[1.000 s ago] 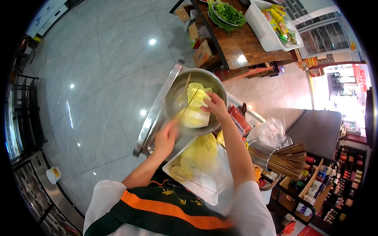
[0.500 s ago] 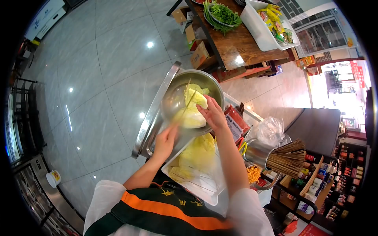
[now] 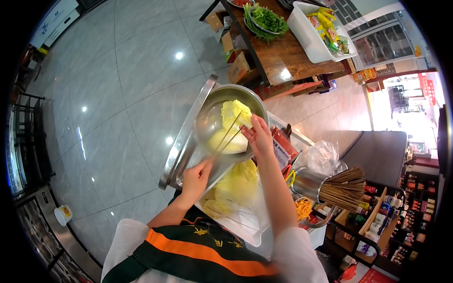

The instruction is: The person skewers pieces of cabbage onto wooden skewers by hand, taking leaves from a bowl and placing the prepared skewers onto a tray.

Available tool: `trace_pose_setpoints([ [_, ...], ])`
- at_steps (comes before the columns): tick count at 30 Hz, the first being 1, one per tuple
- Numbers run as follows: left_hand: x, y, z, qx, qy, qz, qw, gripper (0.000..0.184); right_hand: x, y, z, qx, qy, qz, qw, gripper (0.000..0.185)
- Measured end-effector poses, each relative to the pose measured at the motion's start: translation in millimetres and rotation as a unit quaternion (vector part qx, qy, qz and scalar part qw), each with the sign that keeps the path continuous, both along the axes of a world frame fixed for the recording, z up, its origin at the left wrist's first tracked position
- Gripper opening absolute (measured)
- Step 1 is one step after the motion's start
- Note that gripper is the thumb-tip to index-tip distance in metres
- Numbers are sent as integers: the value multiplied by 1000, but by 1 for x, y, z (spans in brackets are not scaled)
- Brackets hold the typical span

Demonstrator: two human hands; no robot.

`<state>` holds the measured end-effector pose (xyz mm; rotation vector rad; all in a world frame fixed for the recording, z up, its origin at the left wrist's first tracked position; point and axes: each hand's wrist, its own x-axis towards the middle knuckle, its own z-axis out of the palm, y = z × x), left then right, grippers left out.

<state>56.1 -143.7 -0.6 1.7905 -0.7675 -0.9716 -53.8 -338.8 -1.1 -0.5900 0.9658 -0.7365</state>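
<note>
Person's own hands at work over a metal bowl, seen from the head. Nearest is a dark apron (image 3: 188, 232) with an orange band. Beyond it lies a white tray (image 3: 255, 239) containing yellow leaves (image 3: 239, 183), partly blurred. The left hand (image 3: 195, 180) is closed around two thin sticks (image 3: 230, 129), which slant up and away over the bowl. The right hand (image 3: 260, 139) has its fingers bent at the right edge of a cabbage leaf (image 3: 234, 111); whether they pinch it or merely rest against it cannot be told. The leaf lies inside the bowl (image 3: 206, 107), above a paler piece of cabbage (image 3: 230, 143).

Change: half a second earlier the right fingers were spread more widely and the sticks pointed more steeply up the bowl; now the fingers are drawn in and the sticks lean toward them. Sticks, leaf and right fingertips thus meet more closely, and the work appears to remain centred on this leaf. Tray and bowl keep their places.

To the right are a red packet (image 3: 283, 144) and a metal pot (image 3: 306, 184) of brown sticks (image 3: 342, 191). Farthest, a wooden bench (image 3: 265, 55) bears greens (image 3: 270, 21) and a white bin (image 3: 302, 34).
</note>
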Motion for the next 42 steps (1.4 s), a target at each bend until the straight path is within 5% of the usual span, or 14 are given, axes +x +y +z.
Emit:
trace_pose_setpoints([
  [13,-2,2,7,38,-6,-19,999,23,0,18,13,-125,107,-3,986,23],
  [30,1,5,19,-18,-46,16,999,21,-6,21,9,26,-3,-33,999,27],
  [34,8,13,11,25,-54,19,998,21,-17,20,-10,-17,70,-19,997,28],
  [37,12,22,0,16,-63,35,997,21,-25,17,-19,-185,241,107,947,26],
  [39,13,27,-5,8,-64,46,997,21,-28,15,-14,-295,422,250,820,21],
  [42,15,30,-7,14,-67,51,996,21,-24,-10,-50,-403,482,143,765,18],
])
